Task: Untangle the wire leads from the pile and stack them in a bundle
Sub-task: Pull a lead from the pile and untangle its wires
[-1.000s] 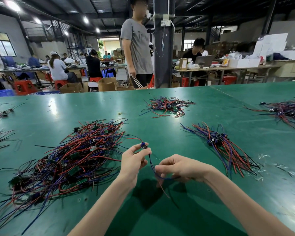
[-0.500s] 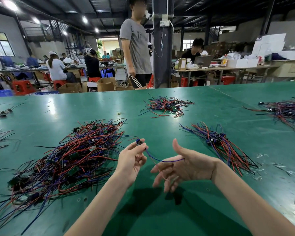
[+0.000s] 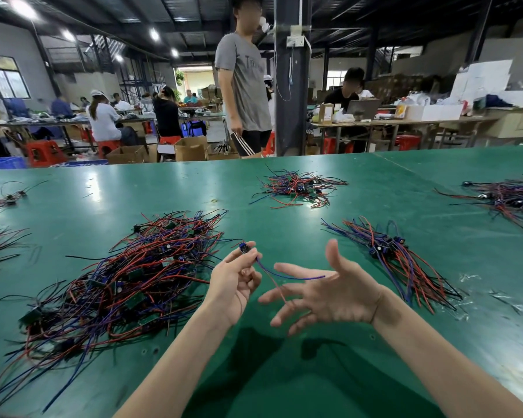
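Wire lead [image 3: 290, 277] runs sideways from left hand [image 3: 234, 282] (pinched end) toward right hand [image 3: 332, 292].

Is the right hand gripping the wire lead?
No, the right hand is open with fingers spread; only the left hand pinches the wire lead.

Factory assembly hall: long green worktable [image 3: 73, 212], heaped wire leads [image 3: 127, 285], seated workers [image 3: 103, 120], cardboard boxes [image 3: 191, 149], steel roof [image 3: 200, 10]
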Motion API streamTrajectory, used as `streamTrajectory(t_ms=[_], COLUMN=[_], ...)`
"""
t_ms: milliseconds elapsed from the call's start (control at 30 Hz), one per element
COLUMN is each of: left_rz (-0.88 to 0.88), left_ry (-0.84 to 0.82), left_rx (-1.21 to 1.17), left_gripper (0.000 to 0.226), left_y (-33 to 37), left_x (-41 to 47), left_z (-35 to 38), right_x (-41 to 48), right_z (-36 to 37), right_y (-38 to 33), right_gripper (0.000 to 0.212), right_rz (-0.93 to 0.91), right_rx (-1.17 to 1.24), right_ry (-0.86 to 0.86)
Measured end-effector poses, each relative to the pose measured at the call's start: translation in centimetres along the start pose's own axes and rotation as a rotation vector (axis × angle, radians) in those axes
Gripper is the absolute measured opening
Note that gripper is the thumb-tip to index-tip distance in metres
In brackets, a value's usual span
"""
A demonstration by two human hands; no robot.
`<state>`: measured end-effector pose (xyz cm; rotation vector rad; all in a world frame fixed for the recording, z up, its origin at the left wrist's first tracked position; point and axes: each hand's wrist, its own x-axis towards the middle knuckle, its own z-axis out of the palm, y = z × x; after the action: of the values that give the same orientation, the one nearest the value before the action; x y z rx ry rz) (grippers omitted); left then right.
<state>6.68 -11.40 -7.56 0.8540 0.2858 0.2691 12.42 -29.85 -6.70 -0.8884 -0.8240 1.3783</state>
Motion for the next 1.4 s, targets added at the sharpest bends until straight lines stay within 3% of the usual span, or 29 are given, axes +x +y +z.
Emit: streamTrajectory(t_ms=[100, 267, 467, 700, 933, 1100, 1233, 1300, 1400], left_rz=[0.002, 0.044, 0.126, 0.343, 0.380, 0.343, 0.244, 0.213, 0.160], left_ry=[-0.036, -0.078, 0.002, 0.298, 0.325, 0.403, 0.323, 0.257, 0.171], left_rx=[0.028, 0.205, 0.275, 0.301, 0.312, 0.251, 0.138, 0.128, 0.093], left_gripper=[0.014, 0.019, 0.021, 0.021, 0.021, 0.018, 0.015, 0.014, 0.016], left_y=[-0.1, -0.4, -0.7, 0.9, 0.7, 1.9, 3.1, 2.9, 2.6], left_x=[-0.2, -0.5, -0.4, 1.4, 2.1, 2.3, 1.7, 1.2, 0.6], left_z=[0.1, 0.2, -0.1, -2.1, -2.5, -3.2, -3.5, -2.5, -1.3], right_x=[0.1, 1.1, 2.1, 2.5, 2.8, 2.5, 2.2, 1.5, 0.3], right_z=[-0.1, -0.1, 0.6, 1.1, 2.5, 3.4, 2.3, 1.4, 0.0], right_y=[-0.4, 0.3, 1.6, 2.2, 2.3, 2.1, 1.4, 0.6, -0.7], right_gripper=[0.098, 0.068, 0.026, 0.020, 0.025, 0.032, 0.025, 0.015, 0.020], right_rz=[0.011, 0.079, -0.001, 0.056, 0.036, 0.010, 0.079, 0.136, 0.113], right_rx=[0.054, -0.231, -0.261, -0.466, -0.720, -0.798, -0.771, -0.727, -0.613], right_ry=[0.122, 0.356, 0.452, 0.510, 0.495, 0.372, 0.417, 0.508, 0.705])
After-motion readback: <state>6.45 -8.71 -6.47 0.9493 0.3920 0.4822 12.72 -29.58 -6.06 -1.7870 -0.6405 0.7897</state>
